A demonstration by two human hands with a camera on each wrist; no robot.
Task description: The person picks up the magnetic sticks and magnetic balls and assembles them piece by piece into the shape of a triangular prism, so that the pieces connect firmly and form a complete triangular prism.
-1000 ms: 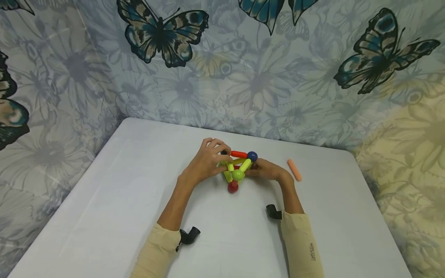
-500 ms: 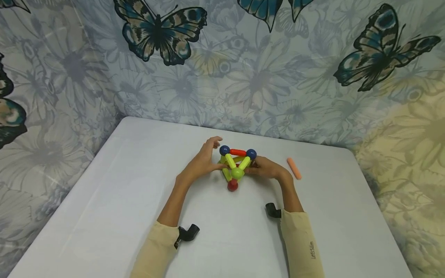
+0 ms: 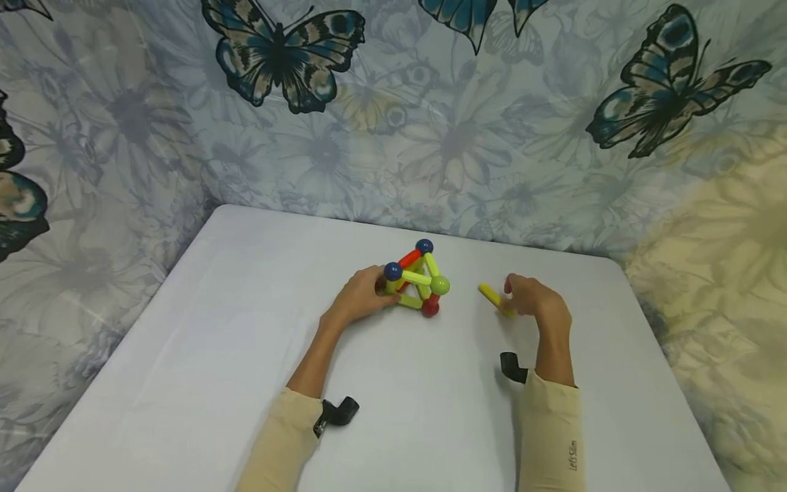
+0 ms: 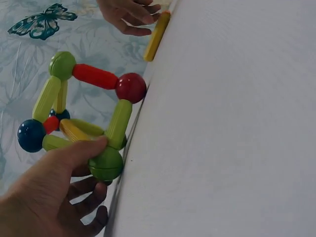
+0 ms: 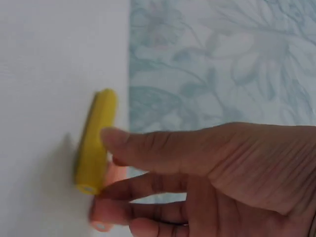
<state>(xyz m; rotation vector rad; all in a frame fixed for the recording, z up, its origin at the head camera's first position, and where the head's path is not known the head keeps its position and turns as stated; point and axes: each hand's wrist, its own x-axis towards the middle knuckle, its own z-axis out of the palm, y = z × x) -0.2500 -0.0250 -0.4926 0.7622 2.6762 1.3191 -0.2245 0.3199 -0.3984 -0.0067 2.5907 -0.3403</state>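
Note:
My left hand (image 3: 359, 294) grips a ball-and-rod structure (image 3: 419, 279), thumb on a green ball (image 4: 105, 164) and fingers curled below it. The structure joins blue, green and red balls with lime-green, red and yellow rods. Farther right, a yellow rod (image 3: 492, 296) lies on the white table (image 3: 424, 396). My right hand (image 3: 533, 299) is beside it, the thumb tip overlapping the rod's edge in the right wrist view and the fingers loosely bent. Behind those fingers an orange rod (image 5: 101, 225) is mostly hidden.
A wall covering with flowers and butterflies (image 3: 289, 55) rises behind the table's far edge. Black wrist cameras stick out from both cuffs, the left camera (image 3: 341, 411) and the right camera (image 3: 513, 367), low over the tabletop.
My right hand has left the structure and moved right to the orange rod's spot, where a yellow rod now shows. The structure has turned in my left hand, its red ball swinging rightward.

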